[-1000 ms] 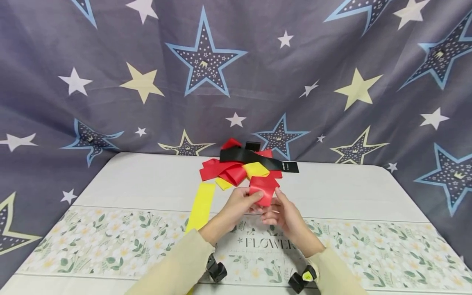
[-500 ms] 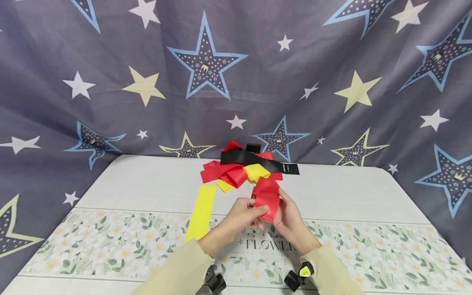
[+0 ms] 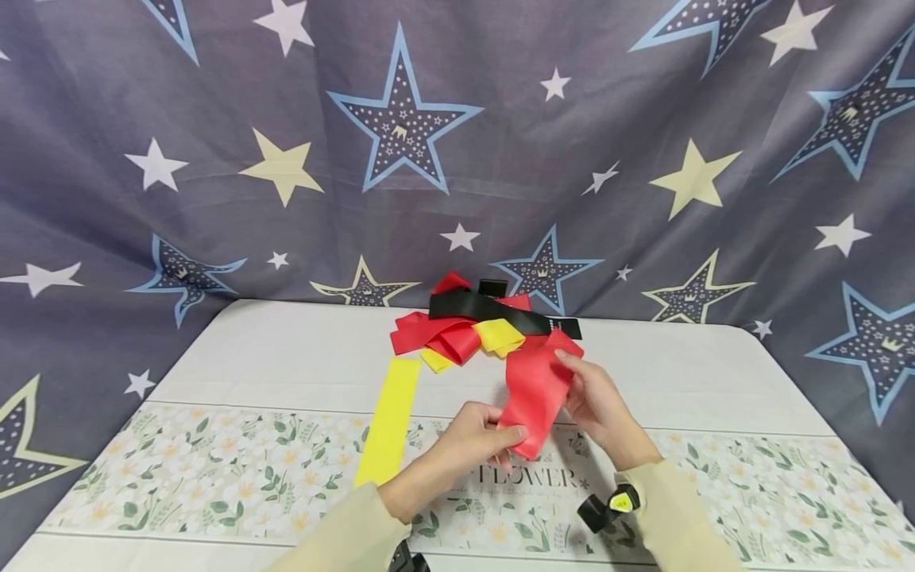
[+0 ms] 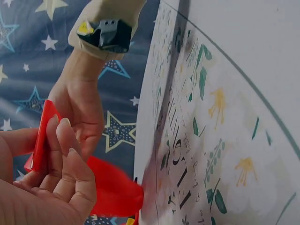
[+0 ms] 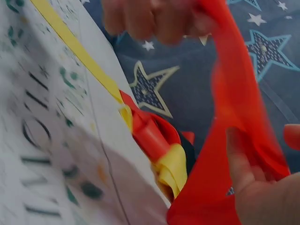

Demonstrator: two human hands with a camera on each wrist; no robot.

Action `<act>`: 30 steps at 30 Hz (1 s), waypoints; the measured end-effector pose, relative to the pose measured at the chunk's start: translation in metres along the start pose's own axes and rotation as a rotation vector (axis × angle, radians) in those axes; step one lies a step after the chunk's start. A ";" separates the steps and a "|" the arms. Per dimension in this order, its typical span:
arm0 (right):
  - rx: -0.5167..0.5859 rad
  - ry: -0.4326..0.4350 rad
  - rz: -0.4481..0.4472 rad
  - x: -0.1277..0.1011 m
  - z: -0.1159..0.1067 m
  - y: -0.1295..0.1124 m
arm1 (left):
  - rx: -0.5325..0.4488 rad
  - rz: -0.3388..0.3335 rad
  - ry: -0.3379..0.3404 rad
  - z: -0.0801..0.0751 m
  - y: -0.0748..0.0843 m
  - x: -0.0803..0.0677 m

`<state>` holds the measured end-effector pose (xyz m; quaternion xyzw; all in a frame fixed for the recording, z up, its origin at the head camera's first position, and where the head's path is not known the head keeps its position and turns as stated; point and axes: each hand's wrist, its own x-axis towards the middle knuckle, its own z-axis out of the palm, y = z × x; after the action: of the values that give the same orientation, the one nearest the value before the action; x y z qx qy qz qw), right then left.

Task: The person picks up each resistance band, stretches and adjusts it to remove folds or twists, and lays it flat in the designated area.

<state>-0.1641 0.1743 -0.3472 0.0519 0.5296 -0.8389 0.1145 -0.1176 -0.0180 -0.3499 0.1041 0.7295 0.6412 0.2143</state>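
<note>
Both hands hold a red resistance band, spread flat between them above the table. At its lower left end my left hand pinches it, thumb on top. Farther up, my right hand grips the right edge between thumb and fingers. Part of the band hangs down in a loop in the right wrist view, where the band is blurred. In the left wrist view the end of the band shows edge-on between thumb and fingers. The fingers behind the band are partly hidden.
Behind the hands lies a heap of bands: a black band with a printed end, red bands and a yellow band. Left of the hands, a yellow strip lies flat across the floral runner. A starry curtain hangs behind.
The red band was folded small between both hands and is now opened out longer. My right hand has moved up and right with its edge; my left hand has drawn slightly down.
</note>
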 end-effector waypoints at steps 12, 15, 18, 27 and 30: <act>-0.074 0.070 -0.002 0.010 -0.033 -0.004 | 0.072 -0.063 -0.059 0.003 -0.004 -0.012; -0.100 0.101 0.003 0.013 -0.042 -0.002 | 0.081 -0.074 -0.093 0.004 -0.006 -0.016; -0.138 0.134 0.015 0.018 -0.051 0.002 | 0.082 -0.078 -0.125 0.004 -0.009 -0.018; -0.383 0.200 0.050 0.030 -0.071 0.008 | 0.109 -0.129 -0.193 0.003 -0.019 -0.026; -0.446 0.216 0.063 0.033 -0.074 0.008 | 0.119 -0.128 -0.207 0.001 -0.022 -0.028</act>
<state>-0.1969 0.2332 -0.3934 0.1315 0.7089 -0.6868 0.0920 -0.0893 -0.0322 -0.3661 0.1354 0.7454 0.5675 0.3226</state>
